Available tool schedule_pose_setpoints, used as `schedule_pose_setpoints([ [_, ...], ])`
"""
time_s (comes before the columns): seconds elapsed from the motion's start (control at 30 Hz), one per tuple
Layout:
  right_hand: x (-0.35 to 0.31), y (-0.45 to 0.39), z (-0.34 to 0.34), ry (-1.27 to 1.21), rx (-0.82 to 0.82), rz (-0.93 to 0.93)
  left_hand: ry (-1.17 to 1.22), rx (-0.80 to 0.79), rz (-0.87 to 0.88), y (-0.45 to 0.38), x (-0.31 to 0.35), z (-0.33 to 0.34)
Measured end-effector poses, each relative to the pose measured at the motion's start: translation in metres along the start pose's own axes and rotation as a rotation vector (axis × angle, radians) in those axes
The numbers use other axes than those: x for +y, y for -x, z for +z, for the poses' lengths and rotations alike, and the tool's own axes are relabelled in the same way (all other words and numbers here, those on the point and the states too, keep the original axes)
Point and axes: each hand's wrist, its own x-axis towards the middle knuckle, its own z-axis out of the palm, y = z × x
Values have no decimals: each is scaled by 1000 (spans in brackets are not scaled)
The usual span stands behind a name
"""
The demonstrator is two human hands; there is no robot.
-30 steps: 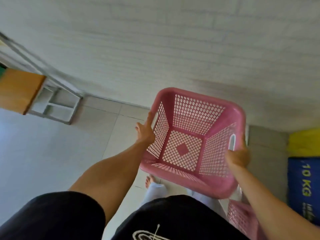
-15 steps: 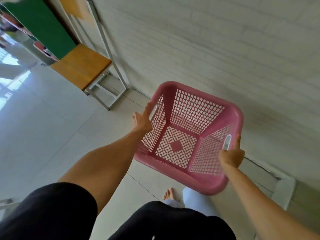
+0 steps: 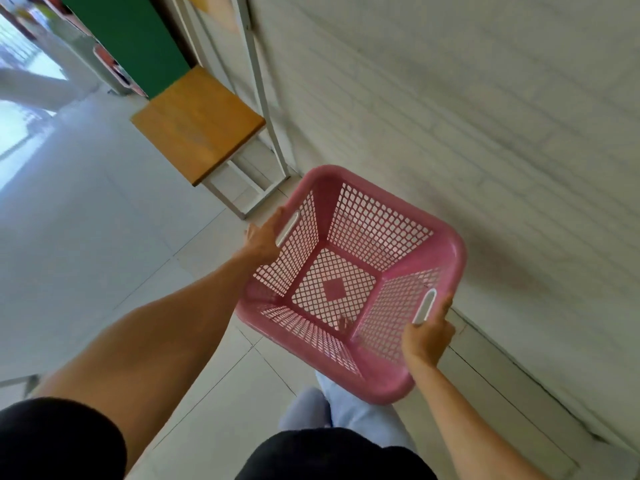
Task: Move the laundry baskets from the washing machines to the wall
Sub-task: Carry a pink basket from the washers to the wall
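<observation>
I hold an empty pink plastic laundry basket (image 3: 349, 282) in the air in front of me, above the tiled floor and close to the white brick wall (image 3: 485, 133). My left hand (image 3: 265, 239) grips its left rim at the handle slot. On the right rim, my right hand (image 3: 427, 336) grips just below the other handle slot. The basket is tilted, and its lattice bottom and sides show nothing inside.
A wooden-topped bench (image 3: 197, 123) on a white metal frame stands against the wall ahead on the left. A green panel (image 3: 131, 39) rises behind it. Pale floor tiles (image 3: 86, 237) spread to the left. My legs show beneath the basket.
The view has swung left along the wall: the yellow and blue bags and the second pink basket have left the frame, the bench has come nearer. Both hands keep their hold on the basket.
</observation>
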Motion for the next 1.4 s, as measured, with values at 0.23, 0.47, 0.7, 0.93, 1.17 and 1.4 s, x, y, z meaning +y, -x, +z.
schedule_pose_setpoints([
  [0.23,-53,-26,62,84,-61,0,28,52,-12,-75,-31,-28],
  [0.47,-61,-59,154,153,-136,-61,-9,133,120,-185,-69,-29],
  [0.7,-51,-77,242,154,-131,-3,-39,115,208,-273,-115,-7],
  [0.93,-52,-95,292,158,-43,-41,-136,178,292,-339,-138,2],
  [1.17,-50,-86,311,256,-110,35,-122,168,283,-353,-159,7],
  [1.4,-68,-80,280,295,-279,112,-134,144,244,-302,-125,7],
])
